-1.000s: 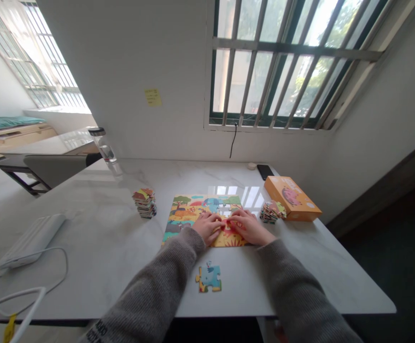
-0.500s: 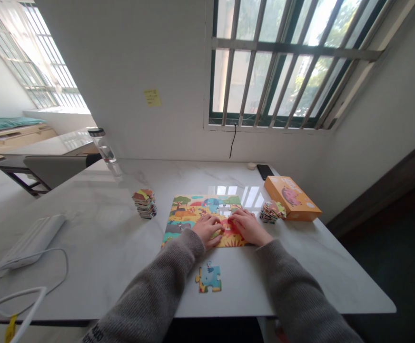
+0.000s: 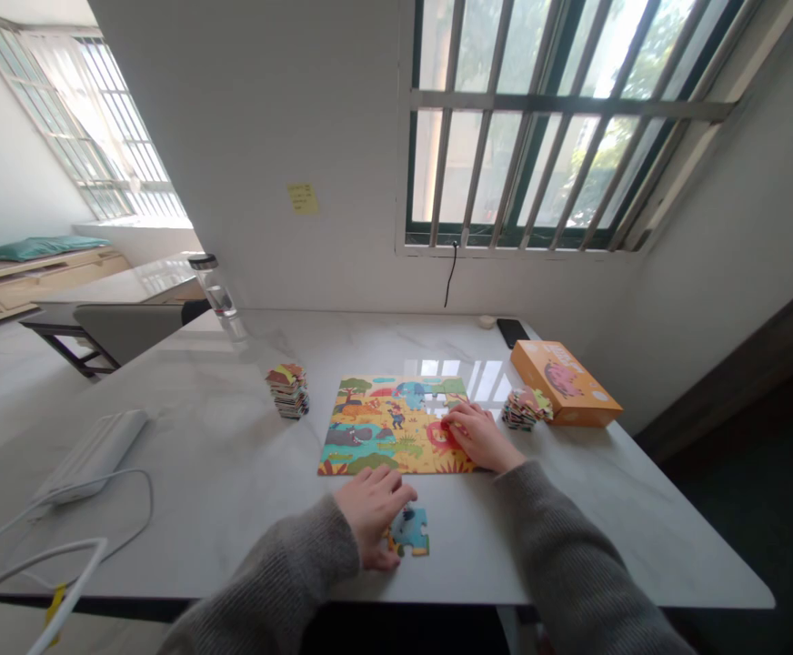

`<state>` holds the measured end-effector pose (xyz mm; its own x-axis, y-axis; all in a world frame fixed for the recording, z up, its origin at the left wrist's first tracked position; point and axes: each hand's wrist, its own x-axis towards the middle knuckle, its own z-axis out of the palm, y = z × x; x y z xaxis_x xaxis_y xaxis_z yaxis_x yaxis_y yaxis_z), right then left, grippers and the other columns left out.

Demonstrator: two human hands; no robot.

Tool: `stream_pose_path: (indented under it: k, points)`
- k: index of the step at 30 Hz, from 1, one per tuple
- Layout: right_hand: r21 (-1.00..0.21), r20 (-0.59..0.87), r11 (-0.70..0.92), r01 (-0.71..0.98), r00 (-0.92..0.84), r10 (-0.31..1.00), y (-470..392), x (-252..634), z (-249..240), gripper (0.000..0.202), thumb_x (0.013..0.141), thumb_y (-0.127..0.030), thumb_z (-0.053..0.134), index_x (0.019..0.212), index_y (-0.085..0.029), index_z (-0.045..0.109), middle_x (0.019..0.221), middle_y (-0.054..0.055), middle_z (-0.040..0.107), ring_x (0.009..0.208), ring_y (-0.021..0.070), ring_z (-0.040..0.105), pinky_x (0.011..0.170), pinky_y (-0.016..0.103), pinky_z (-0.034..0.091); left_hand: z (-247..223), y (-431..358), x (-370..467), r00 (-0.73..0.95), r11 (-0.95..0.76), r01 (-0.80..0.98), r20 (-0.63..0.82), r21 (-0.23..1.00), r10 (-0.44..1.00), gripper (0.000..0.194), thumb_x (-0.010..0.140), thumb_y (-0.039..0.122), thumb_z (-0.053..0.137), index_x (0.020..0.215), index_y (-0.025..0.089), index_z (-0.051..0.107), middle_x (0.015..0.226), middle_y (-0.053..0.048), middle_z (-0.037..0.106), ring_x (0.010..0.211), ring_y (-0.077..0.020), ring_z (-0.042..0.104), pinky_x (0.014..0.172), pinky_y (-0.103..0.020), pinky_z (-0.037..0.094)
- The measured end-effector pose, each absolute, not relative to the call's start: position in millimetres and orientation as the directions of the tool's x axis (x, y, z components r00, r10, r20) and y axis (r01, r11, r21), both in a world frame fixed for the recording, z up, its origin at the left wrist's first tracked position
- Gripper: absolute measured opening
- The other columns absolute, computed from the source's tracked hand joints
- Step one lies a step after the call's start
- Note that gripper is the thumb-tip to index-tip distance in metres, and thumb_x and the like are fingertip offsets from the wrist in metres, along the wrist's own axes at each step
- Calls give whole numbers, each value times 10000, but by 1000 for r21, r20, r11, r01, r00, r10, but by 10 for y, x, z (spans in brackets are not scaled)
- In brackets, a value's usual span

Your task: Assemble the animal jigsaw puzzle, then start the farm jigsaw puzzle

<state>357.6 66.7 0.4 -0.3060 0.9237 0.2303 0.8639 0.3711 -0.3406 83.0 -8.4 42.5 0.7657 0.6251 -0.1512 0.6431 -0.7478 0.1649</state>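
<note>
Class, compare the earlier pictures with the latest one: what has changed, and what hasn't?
The left hand has left the puzzle and moved back toward the body, over the loose piece; whether it holds it is unclear. The right hand stays on the puzzle's right side; the box and bottle haven't moved.

The left hand (image 3: 374, 511) partly hides the loose puzzle piece (image 3: 416, 533), and the yellow note (image 3: 303, 199) is illegibly small.
</note>
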Motion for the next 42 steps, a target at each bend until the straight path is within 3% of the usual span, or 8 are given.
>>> stream_pose_path:
  k: [7, 12, 26, 35, 39, 42]
  points:
    - [-334, 217, 373, 866, -314, 924, 655, 3571, 25, 230, 944, -200, 490, 1055, -245, 687, 1137, 73, 649, 1128, 253, 531, 944, 420, 404, 286, -99, 867, 803, -784, 595, -81, 178, 591, 549, 649, 353, 728, 1148, 220, 540, 1067, -72, 575, 985, -271, 553, 852, -386, 492]
    - [-319, 223, 385, 866, -326, 919, 652, 3570, 26, 227, 934, -178, 496, 1063, -242, 672, 1136, 78, 644, 1127, 260, 527, 932, 427, 411, 229, -60, 905, 814, -811, 578, 11, 91, 581, 503, 596, 328, 717, 1048, 213, 528, 981, -72, 568, 901, -272, 544, 784, -396, 482]
    - [-244, 238, 373, 895, -317, 918, 637, 3510, 3, 184, 952, -187, 471, 1035, -233, 629, 1140, 78, 630, 1150, 274, 512, 946, 438, 415, 294, 783, 1151, 698, -732, 681, 281, 24, 659, 306, 670, 301, 662, 919, 199, 518, 973, -94, 589, 955, -293, 540, 876, -415, 438]
    - [-220, 275, 369, 903, -306, 912, 618, 3465, 19, 151, 964, -215, 478, 987, -231, 626, 1100, 83, 651, 1124, 271, 533, 920, 406, 408, 36, 881, 1083, 628, -700, 674, 316, 234, 711, 293, 636, 269, 671, 850, 219, 476, 917, -60, 568, 897, -252, 544, 832, -369, 475]
    - [-324, 379, 344, 881, -213, 901, 616, 3380, 84, 224, 995, -244, 423, 875, -213, 609, 1036, 86, 669, 1105, 253, 546, 943, 386, 386, 55, 875, 1077, 629, -732, 634, 384, 249, 676, 296, 622, 244, 668, 837, 227, 464, 926, -58, 565, 902, -250, 540, 836, -370, 480]
    - [-485, 381, 360, 797, -178, 907, 608, 3286, 129, 363, 1018, -305, 367, 718, -207, 547, 836, 53, 655, 903, 211, 583, 852, 340, 404, 95, 850, 1074, 625, -758, 598, 442, 260, 644, 292, 625, 211, 665, 830, 230, 457, 962, -59, 577, 920, -249, 542, 859, -376, 476]
